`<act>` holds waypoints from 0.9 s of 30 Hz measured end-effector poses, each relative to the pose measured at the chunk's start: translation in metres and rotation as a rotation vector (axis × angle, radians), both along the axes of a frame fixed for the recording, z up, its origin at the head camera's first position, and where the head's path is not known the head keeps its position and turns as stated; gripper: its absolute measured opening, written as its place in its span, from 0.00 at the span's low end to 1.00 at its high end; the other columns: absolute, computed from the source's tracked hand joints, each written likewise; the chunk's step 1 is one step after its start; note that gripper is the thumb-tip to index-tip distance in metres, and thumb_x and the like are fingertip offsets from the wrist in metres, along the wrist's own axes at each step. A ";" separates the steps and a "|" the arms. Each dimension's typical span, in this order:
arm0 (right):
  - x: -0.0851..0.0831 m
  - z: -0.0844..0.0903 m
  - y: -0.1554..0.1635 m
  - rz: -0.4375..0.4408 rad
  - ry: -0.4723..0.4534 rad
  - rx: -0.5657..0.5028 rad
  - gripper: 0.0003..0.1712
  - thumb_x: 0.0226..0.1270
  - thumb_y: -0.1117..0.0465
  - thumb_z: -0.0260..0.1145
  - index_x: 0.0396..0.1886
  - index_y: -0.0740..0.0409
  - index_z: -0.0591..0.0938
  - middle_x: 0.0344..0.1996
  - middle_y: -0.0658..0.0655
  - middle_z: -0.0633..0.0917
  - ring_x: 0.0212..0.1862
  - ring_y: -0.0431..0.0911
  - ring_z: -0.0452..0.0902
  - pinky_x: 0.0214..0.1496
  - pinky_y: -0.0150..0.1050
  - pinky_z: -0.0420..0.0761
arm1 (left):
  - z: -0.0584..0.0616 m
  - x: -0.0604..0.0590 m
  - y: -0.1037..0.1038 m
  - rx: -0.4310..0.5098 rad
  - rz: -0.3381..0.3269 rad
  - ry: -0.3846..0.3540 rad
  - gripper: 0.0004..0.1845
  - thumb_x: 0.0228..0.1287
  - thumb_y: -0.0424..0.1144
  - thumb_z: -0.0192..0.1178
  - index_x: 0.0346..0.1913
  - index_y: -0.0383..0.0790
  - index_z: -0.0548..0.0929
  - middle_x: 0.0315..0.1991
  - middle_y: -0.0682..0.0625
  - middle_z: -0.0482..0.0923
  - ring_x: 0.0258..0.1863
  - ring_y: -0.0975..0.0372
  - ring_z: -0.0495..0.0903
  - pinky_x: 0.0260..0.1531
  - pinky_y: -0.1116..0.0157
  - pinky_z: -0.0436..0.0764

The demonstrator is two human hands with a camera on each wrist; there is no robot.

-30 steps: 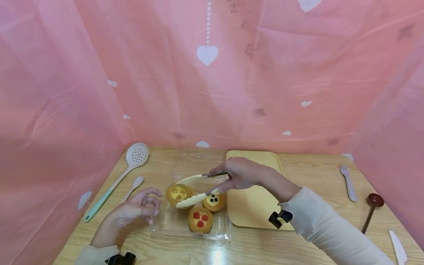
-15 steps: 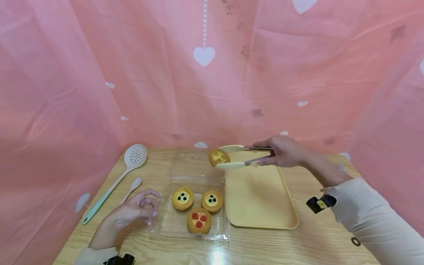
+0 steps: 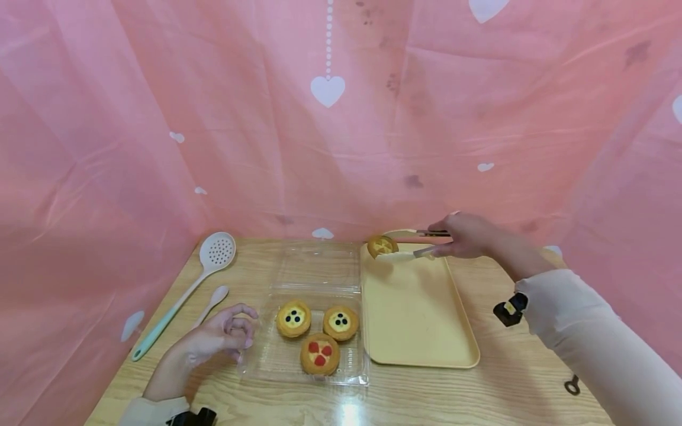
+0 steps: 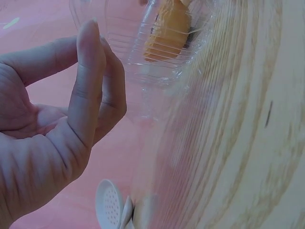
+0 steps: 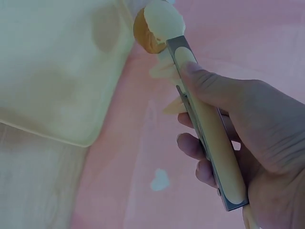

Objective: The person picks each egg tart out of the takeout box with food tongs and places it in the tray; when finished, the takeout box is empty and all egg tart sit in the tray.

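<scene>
My right hand (image 3: 469, 235) grips cream-tipped metal tongs (image 3: 395, 257). Pinched between the tong tips is an egg tart (image 3: 379, 246) with yellow topping, over the far left corner of a yellow tray (image 3: 421, 337). The right wrist view shows thumb and fingers wrapped round the tong handles (image 5: 209, 138). A clear plastic box (image 3: 263, 361) with its lid folded back stands left of the tray. Inside it lie two tarts with dark berries (image 3: 293, 318) and one tart with red pieces (image 3: 319, 354). Beside the box's left edge, my left hand (image 3: 226, 332) hangs loosely curled, holding nothing.
A white skimmer (image 3: 218, 251) with a mint handle and a small spoon (image 3: 217, 296) lie at the left. A dark ring-shaped end (image 3: 572, 386) shows below the right sleeve. Pink cloth (image 3: 330, 165) walls in the table's back and sides.
My right hand has carried the tart in the tongs out of the box, rightward and away, then lowered it slightly over the tray's far corner. The left hand stays put.
</scene>
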State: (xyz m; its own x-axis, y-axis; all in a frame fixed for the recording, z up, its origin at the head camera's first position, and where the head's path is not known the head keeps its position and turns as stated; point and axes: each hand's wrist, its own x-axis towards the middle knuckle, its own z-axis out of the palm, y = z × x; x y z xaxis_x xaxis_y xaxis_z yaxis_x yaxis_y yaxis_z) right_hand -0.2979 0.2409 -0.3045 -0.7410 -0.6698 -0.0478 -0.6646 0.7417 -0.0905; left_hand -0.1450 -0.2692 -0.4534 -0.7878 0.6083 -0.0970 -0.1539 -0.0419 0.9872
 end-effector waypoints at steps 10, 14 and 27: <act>-0.013 -0.028 -0.004 -0.070 -0.037 0.073 0.30 0.62 0.52 0.73 0.56 0.69 0.81 0.40 0.60 0.87 0.34 0.49 0.81 0.39 0.53 0.83 | -0.003 -0.002 0.005 -0.023 0.017 -0.013 0.22 0.65 0.22 0.57 0.59 0.28 0.64 0.34 0.49 0.76 0.30 0.62 0.78 0.27 0.67 0.84; -0.012 -0.035 -0.002 -0.091 -0.057 0.074 0.30 0.62 0.51 0.73 0.56 0.69 0.81 0.39 0.60 0.86 0.38 0.53 0.82 0.43 0.55 0.83 | -0.004 -0.003 0.005 -0.001 0.001 -0.021 0.21 0.65 0.21 0.56 0.59 0.29 0.64 0.34 0.49 0.76 0.30 0.63 0.78 0.27 0.67 0.84; -0.004 -0.044 0.006 -0.105 -0.091 -0.078 0.47 0.53 0.42 0.78 0.58 0.77 0.76 0.45 0.68 0.85 0.35 0.47 0.78 0.44 0.51 0.80 | -0.004 -0.004 0.002 -0.002 -0.002 0.010 0.21 0.64 0.21 0.56 0.58 0.29 0.64 0.34 0.50 0.75 0.29 0.63 0.78 0.27 0.66 0.85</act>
State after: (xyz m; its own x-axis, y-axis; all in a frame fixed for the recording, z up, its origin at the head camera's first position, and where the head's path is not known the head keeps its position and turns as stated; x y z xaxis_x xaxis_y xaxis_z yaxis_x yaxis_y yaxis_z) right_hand -0.3017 0.2465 -0.3489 -0.8023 -0.5929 -0.0690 -0.5698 0.7953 -0.2070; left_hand -0.1488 -0.2670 -0.4570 -0.7876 0.6096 -0.0902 -0.1437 -0.0394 0.9888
